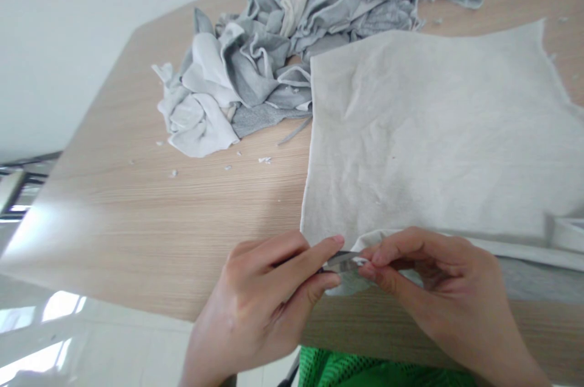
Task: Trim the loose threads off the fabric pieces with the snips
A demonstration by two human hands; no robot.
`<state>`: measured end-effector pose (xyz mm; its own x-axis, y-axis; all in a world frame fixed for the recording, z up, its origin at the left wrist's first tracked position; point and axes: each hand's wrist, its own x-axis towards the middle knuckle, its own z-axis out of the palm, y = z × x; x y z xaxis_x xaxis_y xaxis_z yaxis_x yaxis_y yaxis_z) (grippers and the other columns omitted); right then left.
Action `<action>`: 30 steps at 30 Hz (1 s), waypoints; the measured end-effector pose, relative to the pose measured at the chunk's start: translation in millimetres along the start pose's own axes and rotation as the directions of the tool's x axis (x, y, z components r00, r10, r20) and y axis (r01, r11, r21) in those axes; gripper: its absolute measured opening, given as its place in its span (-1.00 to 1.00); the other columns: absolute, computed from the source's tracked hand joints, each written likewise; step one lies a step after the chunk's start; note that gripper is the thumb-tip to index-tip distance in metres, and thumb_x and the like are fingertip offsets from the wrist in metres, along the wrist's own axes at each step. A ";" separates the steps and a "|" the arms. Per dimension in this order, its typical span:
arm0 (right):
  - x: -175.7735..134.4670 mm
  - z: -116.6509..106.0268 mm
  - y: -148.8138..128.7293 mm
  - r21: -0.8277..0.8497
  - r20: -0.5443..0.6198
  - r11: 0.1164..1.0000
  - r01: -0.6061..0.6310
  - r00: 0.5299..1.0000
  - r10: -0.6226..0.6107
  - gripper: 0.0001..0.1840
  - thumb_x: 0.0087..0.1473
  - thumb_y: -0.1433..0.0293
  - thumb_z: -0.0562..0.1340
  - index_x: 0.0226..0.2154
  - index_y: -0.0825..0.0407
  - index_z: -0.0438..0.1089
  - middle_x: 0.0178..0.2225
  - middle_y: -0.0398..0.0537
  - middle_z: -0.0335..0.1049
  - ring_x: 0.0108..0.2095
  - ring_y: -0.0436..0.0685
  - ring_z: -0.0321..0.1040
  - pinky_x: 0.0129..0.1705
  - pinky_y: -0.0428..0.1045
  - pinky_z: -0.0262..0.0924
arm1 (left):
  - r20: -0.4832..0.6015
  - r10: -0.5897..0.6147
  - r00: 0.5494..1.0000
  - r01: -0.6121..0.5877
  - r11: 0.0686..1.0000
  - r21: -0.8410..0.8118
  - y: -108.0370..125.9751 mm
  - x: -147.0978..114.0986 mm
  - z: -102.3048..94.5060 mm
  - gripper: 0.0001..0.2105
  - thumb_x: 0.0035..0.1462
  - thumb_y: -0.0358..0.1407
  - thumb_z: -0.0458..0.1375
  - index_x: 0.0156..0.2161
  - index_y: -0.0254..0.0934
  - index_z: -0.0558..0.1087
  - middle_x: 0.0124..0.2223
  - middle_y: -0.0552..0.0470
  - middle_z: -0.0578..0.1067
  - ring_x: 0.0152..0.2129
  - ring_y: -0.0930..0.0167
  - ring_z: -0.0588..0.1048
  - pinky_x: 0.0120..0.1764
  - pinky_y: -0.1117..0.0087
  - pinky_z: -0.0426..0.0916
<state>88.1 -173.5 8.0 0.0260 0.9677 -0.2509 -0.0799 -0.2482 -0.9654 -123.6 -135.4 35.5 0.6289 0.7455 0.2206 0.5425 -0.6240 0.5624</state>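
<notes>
1. The one view comes from a camera on the person's head, facing forward and down over the near side of the table [205,216].
2. It sits close: the left hand [267,289] and right hand [438,283] look large at the near middle, their arms cut by the near border.
3. Nearest, it catches green fabric [365,369]; at near left, the floor [123,344].
4. Farther off, it reaches past a pale cloth [433,131] to heaped rags [260,58], cropped at the far border, and a wall [91,22] at far left.
</notes>
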 end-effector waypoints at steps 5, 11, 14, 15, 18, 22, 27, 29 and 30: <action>0.2 0.0 2.3 -0.002 -0.001 1.000 0.024 1.000 -0.024 -0.91 0.03 0.40 0.42 -0.48 -0.06 0.56 -0.42 -0.12 0.64 -0.40 0.09 0.60 -0.36 -0.09 0.52 | 0.039 -0.010 0.999 0.010 1.000 -0.001 -0.2 0.1 -0.4 -0.71 0.29 -0.41 0.22 0.10 -0.32 0.49 -0.35 0.05 0.49 -0.51 0.50 0.43 -0.48 0.47 0.30; 0.4 -1.4 3.0 -0.048 0.010 0.997 0.053 0.999 -0.053 -0.91 0.05 0.44 0.41 -0.46 -0.05 0.56 -0.42 -0.14 0.64 -0.39 0.07 0.60 -0.34 -0.12 0.52 | 0.048 -0.015 0.999 0.017 0.998 -0.057 -0.8 0.4 -0.5 -0.71 0.27 -0.44 0.22 0.09 -0.35 0.51 -0.37 0.05 0.47 -0.54 0.51 0.39 -0.51 0.47 0.27; -0.2 -1.0 1.8 -0.042 -0.003 0.999 0.026 1.000 -0.026 -0.89 0.04 0.45 0.41 -0.47 -0.05 0.56 -0.41 -0.14 0.64 -0.38 0.07 0.60 -0.32 -0.12 0.51 | 0.053 -0.021 0.998 0.025 0.997 -0.078 -1.1 0.1 -0.5 -0.71 0.27 -0.44 0.23 0.08 -0.35 0.51 -0.36 0.04 0.49 -0.54 0.51 0.39 -0.52 0.47 0.26; -0.5 -0.8 1.5 -0.041 -0.006 0.999 0.024 1.000 -0.024 -0.89 0.04 0.45 0.42 -0.48 -0.06 0.56 -0.41 -0.15 0.64 -0.37 0.07 0.60 -0.32 -0.12 0.51 | 0.051 -0.023 0.998 0.028 0.996 -0.090 -1.4 0.2 -0.3 -0.71 0.27 -0.44 0.23 0.08 -0.34 0.52 -0.36 0.03 0.49 -0.54 0.51 0.40 -0.51 0.46 0.26; -0.8 -0.3 0.8 -0.043 -0.009 0.999 0.029 1.000 -0.029 -0.88 0.04 0.45 0.42 -0.48 -0.07 0.56 -0.41 -0.17 0.64 -0.38 0.05 0.60 -0.33 -0.14 0.50 | 0.042 -0.040 0.998 0.046 0.989 -0.138 -2.9 0.7 0.9 -0.72 0.27 -0.44 0.22 0.08 -0.33 0.52 -0.37 0.05 0.49 -0.55 0.52 0.40 -0.51 0.48 0.27; -0.5 -0.3 -0.5 -0.057 0.000 0.998 0.017 1.000 -0.017 -0.88 0.05 0.46 0.41 -0.48 -0.05 0.55 -0.43 -0.15 0.63 -0.40 0.06 0.60 -0.36 -0.13 0.49 | 0.035 -0.063 0.997 0.068 0.982 -0.178 -3.5 0.5 3.5 -0.74 0.27 -0.43 0.23 0.05 -0.36 0.54 -0.40 0.05 0.46 -0.54 0.51 0.41 -0.50 0.48 0.28; -0.6 -0.2 -0.7 -0.053 0.003 0.998 0.015 1.000 -0.014 -0.87 0.05 0.47 0.41 -0.48 -0.05 0.54 -0.43 -0.18 0.63 -0.40 0.03 0.59 -0.34 -0.16 0.48 | 0.031 -0.078 0.996 0.082 0.980 -0.180 -1.0 -1.7 4.0 -0.74 0.27 -0.44 0.23 0.05 -0.35 0.55 -0.40 0.06 0.46 -0.54 0.52 0.41 -0.49 0.49 0.29; -0.9 -0.1 -0.1 -0.051 0.004 0.999 0.018 1.000 -0.018 -0.87 0.05 0.48 0.40 -0.48 -0.05 0.55 -0.42 -0.19 0.63 -0.39 0.02 0.59 -0.33 -0.17 0.47 | 0.041 -0.078 0.996 0.084 0.981 -0.177 -0.7 -1.9 3.7 -0.74 0.28 -0.42 0.22 0.06 -0.34 0.54 -0.39 0.06 0.47 -0.54 0.52 0.41 -0.49 0.49 0.29; -1.0 -0.1 0.1 -0.050 0.003 0.999 0.018 1.000 -0.017 -0.87 0.05 0.48 0.40 -0.48 -0.05 0.55 -0.42 -0.19 0.64 -0.38 0.02 0.59 -0.33 -0.17 0.47 | 0.045 -0.080 0.996 0.087 0.980 -0.177 -0.8 -1.8 3.7 -0.74 0.28 -0.42 0.22 0.06 -0.33 0.54 -0.39 0.06 0.48 -0.53 0.52 0.42 -0.48 0.49 0.29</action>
<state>88.2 -174.5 8.2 0.0242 0.9720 -0.2338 -0.0299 -0.2330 -0.9720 -123.1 -137.1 31.7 0.6079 0.7818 0.1388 0.4878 -0.5057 0.7116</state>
